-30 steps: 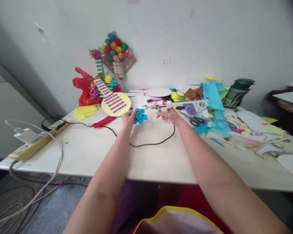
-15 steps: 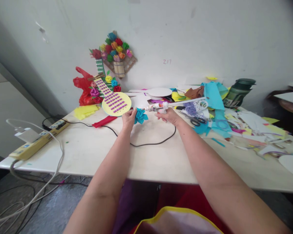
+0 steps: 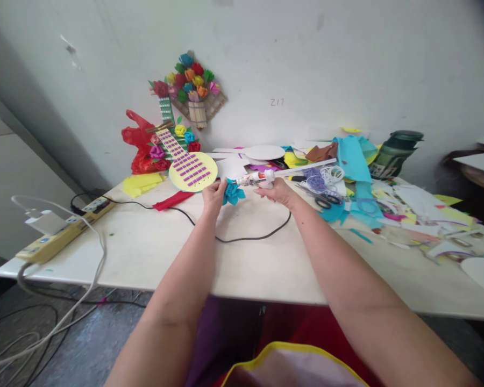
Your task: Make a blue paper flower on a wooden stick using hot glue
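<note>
A blue paper flower [image 3: 234, 193] is pinched in my left hand [image 3: 214, 196], above the middle of the table. My right hand [image 3: 277, 192] is wrapped round a white glue gun [image 3: 262, 176] with a long white glue stick out of its back. The gun's nozzle points left and is at the top of the flower; whether they touch is too small to tell. Behind my left hand leans a yellow paper guitar [image 3: 193, 167] with purple strips.
A black cord [image 3: 250, 238] loops over the table [image 3: 266, 269]. Scissors [image 3: 327, 201], string, paper scraps and a green bottle [image 3: 396, 155] lie or stand at the right. A power strip [image 3: 64, 234] sits at the left, and red fabric [image 3: 173, 200] beside the guitar.
The glue gun has moved slightly left, its nozzle now over the top of the blue flower. Both hands keep their hold.
</note>
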### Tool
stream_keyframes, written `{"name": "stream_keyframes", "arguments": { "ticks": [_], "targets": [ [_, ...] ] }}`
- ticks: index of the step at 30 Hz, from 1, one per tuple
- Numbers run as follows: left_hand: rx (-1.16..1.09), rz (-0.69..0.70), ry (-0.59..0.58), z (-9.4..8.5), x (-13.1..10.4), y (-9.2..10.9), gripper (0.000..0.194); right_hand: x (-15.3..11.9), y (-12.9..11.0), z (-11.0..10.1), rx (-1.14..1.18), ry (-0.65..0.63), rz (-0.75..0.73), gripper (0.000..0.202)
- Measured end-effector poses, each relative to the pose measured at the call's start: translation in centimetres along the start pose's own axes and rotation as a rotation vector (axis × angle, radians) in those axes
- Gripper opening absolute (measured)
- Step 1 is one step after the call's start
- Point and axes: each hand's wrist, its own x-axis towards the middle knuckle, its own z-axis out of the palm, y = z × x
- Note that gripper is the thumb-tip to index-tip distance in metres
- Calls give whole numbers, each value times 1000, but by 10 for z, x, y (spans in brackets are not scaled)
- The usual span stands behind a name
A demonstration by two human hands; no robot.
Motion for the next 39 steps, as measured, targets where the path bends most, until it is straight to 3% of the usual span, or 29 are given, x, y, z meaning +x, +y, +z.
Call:
{"name": "stream_keyframes", "arguments": {
  "ticks": [9, 22, 39],
  "targets": [
    [-6, 20, 12, 0, 0, -1, 48, 5, 3, 2, 16, 35, -44, 26],
    [-15, -10, 20, 1, 1, -1, 46, 9, 6, 2, -196, 78, -121, 18],
    [-80, -61, -6, 2, 0, -3, 36, 13, 8, 4, -299, 85, -196, 21]
  ]
}}
